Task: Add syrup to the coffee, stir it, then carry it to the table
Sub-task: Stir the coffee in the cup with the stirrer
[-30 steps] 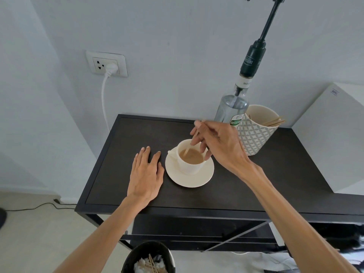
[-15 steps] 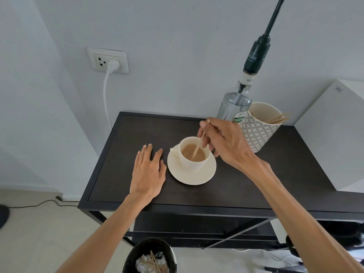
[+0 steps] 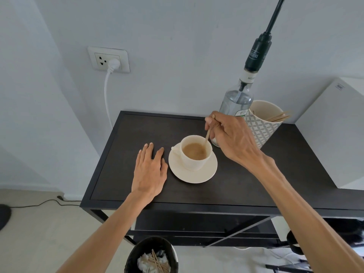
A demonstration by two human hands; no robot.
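Note:
A cream cup of milky coffee (image 3: 194, 152) stands on a matching saucer (image 3: 189, 175) in the middle of a dark side table (image 3: 122, 154). My right hand (image 3: 232, 138) hovers just right of the cup and pinches a thin wooden stir stick (image 3: 207, 136), whose lower end dips into the coffee at the cup's right side. My left hand (image 3: 148, 172) lies flat on the tabletop, fingers apart, touching the saucer's left edge. A clear syrup bottle with a dark pump top (image 3: 237, 103) stands behind my right hand, its base hidden.
A patterned cup holding more wooden sticks (image 3: 263, 123) stands right of the bottle. A white box (image 3: 334, 133) fills the table's right end. A black bin with used sticks and tissue (image 3: 153, 257) sits on the floor below. A plugged wall socket (image 3: 108, 60) is at upper left.
The stir stick has swung from the cup's left side to its right side, with my right hand shifting right. My left hand has stayed flat beside the saucer.

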